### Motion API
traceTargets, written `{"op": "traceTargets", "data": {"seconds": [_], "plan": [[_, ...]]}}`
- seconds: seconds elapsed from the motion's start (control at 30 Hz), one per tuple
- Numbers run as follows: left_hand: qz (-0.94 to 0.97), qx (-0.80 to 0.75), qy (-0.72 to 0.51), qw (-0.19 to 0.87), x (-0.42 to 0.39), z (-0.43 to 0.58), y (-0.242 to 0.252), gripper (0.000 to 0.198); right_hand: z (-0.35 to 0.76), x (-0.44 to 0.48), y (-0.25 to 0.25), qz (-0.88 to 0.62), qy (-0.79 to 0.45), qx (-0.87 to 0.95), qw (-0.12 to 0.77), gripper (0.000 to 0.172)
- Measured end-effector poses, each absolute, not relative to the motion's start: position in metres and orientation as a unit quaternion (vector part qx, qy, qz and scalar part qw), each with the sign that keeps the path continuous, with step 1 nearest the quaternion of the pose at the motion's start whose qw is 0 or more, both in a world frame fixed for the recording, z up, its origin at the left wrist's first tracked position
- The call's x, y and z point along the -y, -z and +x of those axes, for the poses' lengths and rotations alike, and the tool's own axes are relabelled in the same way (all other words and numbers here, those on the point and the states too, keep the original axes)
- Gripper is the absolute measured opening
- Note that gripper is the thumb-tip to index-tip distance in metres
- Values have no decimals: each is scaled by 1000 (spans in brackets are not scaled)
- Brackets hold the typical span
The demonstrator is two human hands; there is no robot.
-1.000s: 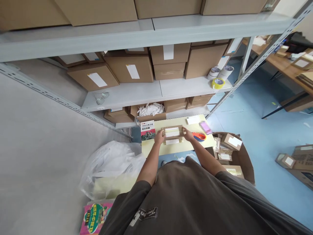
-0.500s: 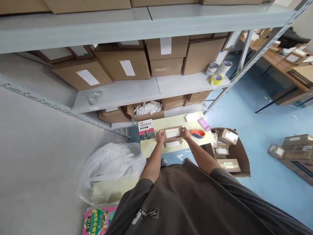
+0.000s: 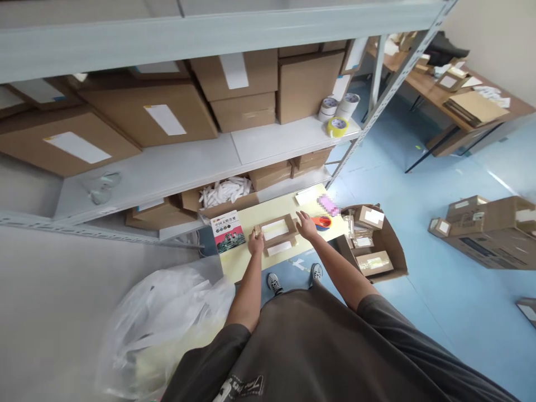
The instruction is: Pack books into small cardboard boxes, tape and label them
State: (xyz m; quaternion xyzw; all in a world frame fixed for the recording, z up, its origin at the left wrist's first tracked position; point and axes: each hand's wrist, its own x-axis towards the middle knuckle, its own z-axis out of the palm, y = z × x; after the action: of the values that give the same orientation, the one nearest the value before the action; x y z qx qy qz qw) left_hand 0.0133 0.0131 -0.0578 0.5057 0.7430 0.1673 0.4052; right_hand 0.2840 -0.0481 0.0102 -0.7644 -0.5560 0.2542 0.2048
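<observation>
A small cardboard box (image 3: 278, 239) lies on the pale yellow tabletop (image 3: 234, 268) in front of me. White labels and clear tape show on its top and near side. My left hand (image 3: 255, 241) is closed at the box's left end, fingers curled on the edge. Just off the right end is my right hand (image 3: 307, 225), open with its fingers apart. Beside that hand lies an orange-and-blue tool (image 3: 322, 223), its kind partly hidden. To the left of the box is a book (image 3: 227, 231) with a white and pink cover.
Shelves with cartons (image 3: 144, 117) and tape rolls (image 3: 337, 127) rise ahead. Under them sits a box of white rolled pieces (image 3: 226, 191). An open carton (image 3: 396, 245) holding small parcels stands on the right. A clear plastic bag (image 3: 167, 318) slumps at left. Another table (image 3: 435, 92) is far right.
My right hand has let go of the box's right end and spread its fingers. My left hand stays at the left end. The whole view has shifted, showing more of the right side.
</observation>
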Motion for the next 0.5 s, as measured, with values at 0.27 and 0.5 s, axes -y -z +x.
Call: {"op": "traceTargets", "data": {"seconds": [0.27,0.5], "plan": [[513,-782,-132,328,-24,24,51,58,419,88,-20,-791,-210,527,229,64],[490,-804,-132,309,-17,39,45,50,466,101,32,-775,-257,536,215,56]]}}
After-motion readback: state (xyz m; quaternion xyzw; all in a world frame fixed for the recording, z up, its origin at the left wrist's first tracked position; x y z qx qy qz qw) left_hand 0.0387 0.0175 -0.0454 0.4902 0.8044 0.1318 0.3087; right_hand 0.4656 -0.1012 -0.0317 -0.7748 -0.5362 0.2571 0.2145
